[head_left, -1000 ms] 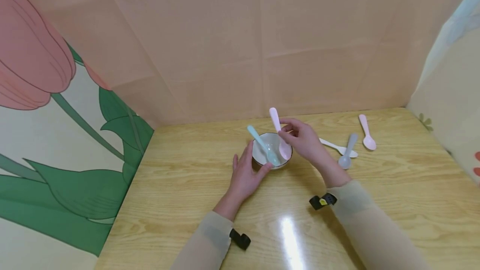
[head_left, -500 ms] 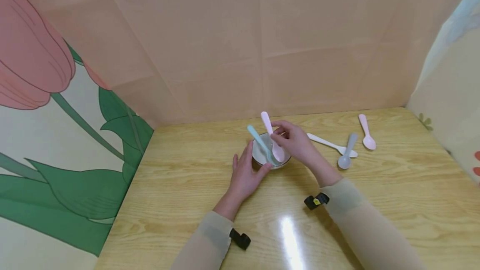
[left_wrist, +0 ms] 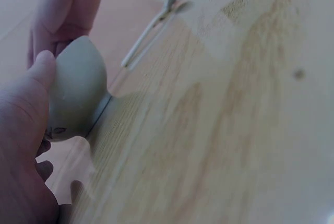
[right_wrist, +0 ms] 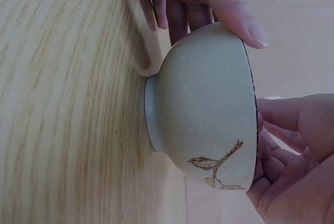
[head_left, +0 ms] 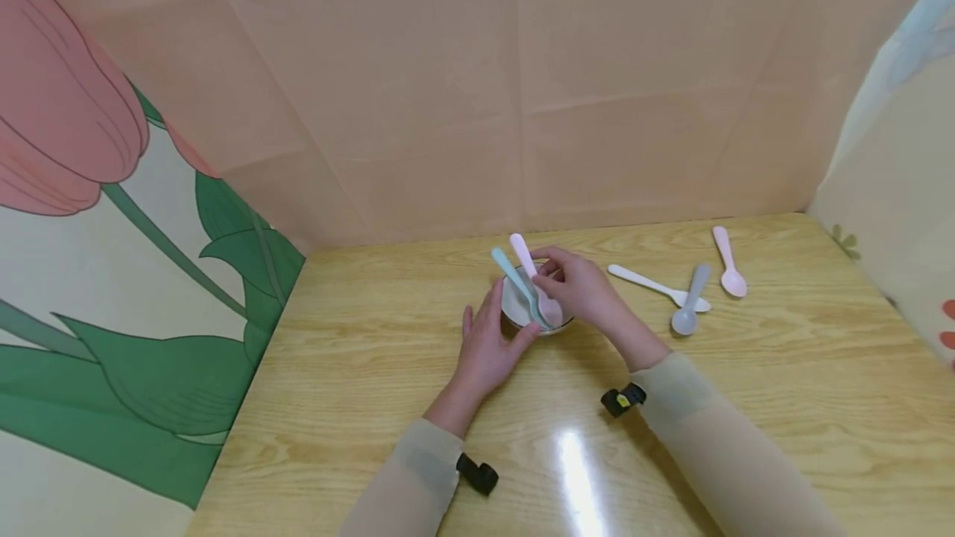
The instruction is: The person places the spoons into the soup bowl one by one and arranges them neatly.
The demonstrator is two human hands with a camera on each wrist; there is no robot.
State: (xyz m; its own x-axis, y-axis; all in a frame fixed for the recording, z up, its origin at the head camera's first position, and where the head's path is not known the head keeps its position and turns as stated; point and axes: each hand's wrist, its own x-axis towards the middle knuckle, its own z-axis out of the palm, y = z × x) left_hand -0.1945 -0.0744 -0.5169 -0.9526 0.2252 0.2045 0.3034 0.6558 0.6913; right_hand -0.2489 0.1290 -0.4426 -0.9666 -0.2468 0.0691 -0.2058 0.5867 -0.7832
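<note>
A small white bowl [head_left: 514, 303] with a dark rim stands on the wooden table; in the right wrist view its outside [right_wrist: 209, 98] shows a brown leaf sprig. My left hand [head_left: 488, 353] steadies it from the near left, thumb at the rim and fingers around the side. A teal spoon [head_left: 511, 271] leans in the bowl, its handle over the far rim. Between thumb and fingers, my right hand [head_left: 585, 288] pinches a pink spoon [head_left: 523, 253] by the handle, its scoop down inside the bowl beside the teal one. Both scoops are hidden in the wrist views.
Right of the bowl, a white spoon [head_left: 645, 281] lies with a grey spoon [head_left: 695, 297] crossing its scoop end. Another pink spoon [head_left: 728, 263] is farther right. A plain cloth backdrop [head_left: 522, 106] rises behind the table, and a tulip-print panel [head_left: 186, 379] borders its left side.
My right hand has moved left and slightly down with the pink spoon, bringing it alongside the teal spoon. More of the white spoon's handle is uncovered. My left hand stays in place.
</note>
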